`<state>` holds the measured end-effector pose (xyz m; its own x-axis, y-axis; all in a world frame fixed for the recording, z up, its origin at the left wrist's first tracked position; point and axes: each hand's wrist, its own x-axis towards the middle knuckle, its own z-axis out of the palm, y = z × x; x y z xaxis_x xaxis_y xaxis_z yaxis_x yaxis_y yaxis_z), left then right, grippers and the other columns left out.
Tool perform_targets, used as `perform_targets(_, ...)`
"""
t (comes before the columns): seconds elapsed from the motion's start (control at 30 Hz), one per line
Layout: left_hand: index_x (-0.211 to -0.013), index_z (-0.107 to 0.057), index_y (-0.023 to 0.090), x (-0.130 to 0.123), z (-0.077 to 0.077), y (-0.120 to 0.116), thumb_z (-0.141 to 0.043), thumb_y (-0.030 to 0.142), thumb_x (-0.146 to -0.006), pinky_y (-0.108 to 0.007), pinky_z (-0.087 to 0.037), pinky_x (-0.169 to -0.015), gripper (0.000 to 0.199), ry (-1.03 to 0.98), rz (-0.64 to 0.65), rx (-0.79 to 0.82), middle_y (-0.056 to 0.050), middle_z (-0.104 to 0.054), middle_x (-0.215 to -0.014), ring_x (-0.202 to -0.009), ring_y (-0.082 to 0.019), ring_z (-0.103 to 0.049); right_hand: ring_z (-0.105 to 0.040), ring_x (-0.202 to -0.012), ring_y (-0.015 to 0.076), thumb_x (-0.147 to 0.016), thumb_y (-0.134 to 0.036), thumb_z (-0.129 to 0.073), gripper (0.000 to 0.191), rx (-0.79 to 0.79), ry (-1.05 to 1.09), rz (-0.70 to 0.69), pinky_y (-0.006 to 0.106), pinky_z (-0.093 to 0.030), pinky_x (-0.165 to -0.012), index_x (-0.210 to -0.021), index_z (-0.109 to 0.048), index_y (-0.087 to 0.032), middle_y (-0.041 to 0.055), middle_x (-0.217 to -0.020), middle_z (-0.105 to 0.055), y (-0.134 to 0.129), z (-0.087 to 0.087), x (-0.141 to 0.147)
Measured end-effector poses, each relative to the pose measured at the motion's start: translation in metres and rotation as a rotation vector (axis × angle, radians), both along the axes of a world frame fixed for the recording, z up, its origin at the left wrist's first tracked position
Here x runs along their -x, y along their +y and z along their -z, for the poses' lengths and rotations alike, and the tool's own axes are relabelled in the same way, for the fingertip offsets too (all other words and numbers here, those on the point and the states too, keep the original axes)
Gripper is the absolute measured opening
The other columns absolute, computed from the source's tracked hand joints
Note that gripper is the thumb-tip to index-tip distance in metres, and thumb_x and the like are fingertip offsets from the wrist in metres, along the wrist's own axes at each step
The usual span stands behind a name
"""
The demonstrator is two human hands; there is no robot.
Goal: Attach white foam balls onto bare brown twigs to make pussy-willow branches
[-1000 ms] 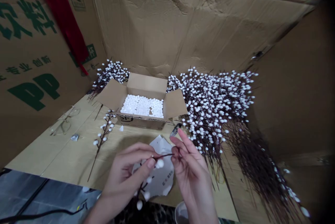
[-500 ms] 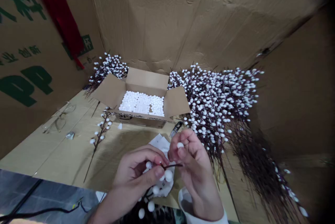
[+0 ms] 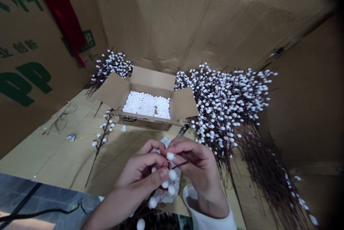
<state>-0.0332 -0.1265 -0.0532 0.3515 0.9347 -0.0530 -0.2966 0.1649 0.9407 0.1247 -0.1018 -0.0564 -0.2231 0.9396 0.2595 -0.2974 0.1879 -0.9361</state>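
My left hand (image 3: 146,172) is closed around a brown twig (image 3: 180,164) that carries several white berries (image 3: 172,189). Between the fingertips of my right hand (image 3: 197,165) a single white foam ball (image 3: 170,156) is pinched, right at a tip of the twig. Whether the ball is seated on the tip cannot be made out. Both hands meet over a crumpled white paper (image 3: 176,196) near the table's front edge. Beyond them stands an open cardboard box (image 3: 146,121) holding many loose white balls (image 3: 142,104).
A finished-looking berry branch (image 3: 102,138) lies left of the box. Large bundles of berry branches (image 3: 223,104) stand at right, with bare brown stems (image 3: 266,165) beside them; a smaller bundle (image 3: 113,65) is at back left. A utility knife (image 3: 184,129) lies by the box. Cardboard walls surround the table.
My right hand has moved left with the white ball, bringing it against the twig tip by my left fingers. The view has shifted slightly.
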Motion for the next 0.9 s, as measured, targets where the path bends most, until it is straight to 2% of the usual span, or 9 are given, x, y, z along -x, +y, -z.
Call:
perform_targets(0.17, -0.068, -0.072, 0.018, -0.0006, -0.0012, -0.0016, -0.070, 0.042, -0.080, -0.013, -0.047, -0.048, 0.027, -0.010, 0.014, 0.038, -0.003, -0.044, -0.092, -0.071, -0.011, -0.051, -0.066, -0.073, 0.0140, -0.081, -0.018, -0.073, 0.018, -0.054, -0.041, -0.025, 0.024, -0.051, -0.065, -0.090, -0.078, -0.032, 0.0004, -0.078, -0.073, -0.0015, -0.0003, -0.0019)
perform_targets(0.33, -0.067, -0.071, 0.018, 0.0005, -0.0003, -0.0015, -0.067, 0.039, -0.083, -0.012, -0.046, -0.048, 0.027, -0.002, 0.030, -0.008, -0.003, -0.045, -0.090, -0.068, -0.010, -0.047, -0.066, -0.073, 0.0142, -0.081, -0.016, -0.072, 0.019, -0.036, -0.051, -0.059, 0.024, -0.051, -0.065, -0.091, -0.078, -0.032, 0.0002, -0.079, -0.073, -0.0018, -0.0010, -0.0019)
perform_targets(0.6, -0.064, -0.066, 0.018, -0.0016, -0.0023, -0.0075, -0.069, 0.041, -0.081, -0.012, -0.048, -0.048, 0.029, 0.047, -0.047, 0.047, -0.001, -0.042, -0.089, -0.071, -0.011, -0.053, -0.066, -0.075, 0.0138, -0.081, -0.017, -0.072, 0.019, -0.013, 0.005, -0.077, 0.023, -0.052, -0.067, -0.091, -0.078, -0.032, 0.0001, -0.080, -0.073, -0.0023, 0.0060, -0.0026)
perform_targets(0.77, -0.063, -0.065, 0.017, -0.0020, -0.0027, -0.0078, -0.070, 0.046, -0.079, -0.012, -0.047, -0.045, 0.033, 0.070, -0.035, 0.085, -0.002, -0.042, -0.092, -0.067, -0.009, -0.053, -0.067, -0.077, 0.0153, -0.080, -0.012, -0.072, 0.024, -0.130, -0.049, -0.064, 0.026, -0.053, -0.071, -0.093, -0.077, -0.032, 0.0002, -0.080, -0.075, -0.0017, 0.0068, -0.0037)
perform_targets(0.9, -0.068, -0.068, 0.017, -0.0017, 0.0005, -0.0070, -0.069, 0.043, -0.082, -0.014, -0.051, -0.052, 0.029, 0.058, -0.049, 0.048, -0.002, -0.043, -0.091, -0.070, -0.010, -0.053, -0.067, -0.077, 0.0163, -0.083, -0.011, -0.067, 0.026, -0.255, -0.111, -0.039, 0.028, -0.053, -0.073, -0.098, -0.077, -0.030, 0.0016, -0.081, -0.076, -0.0011, 0.0051, -0.0041)
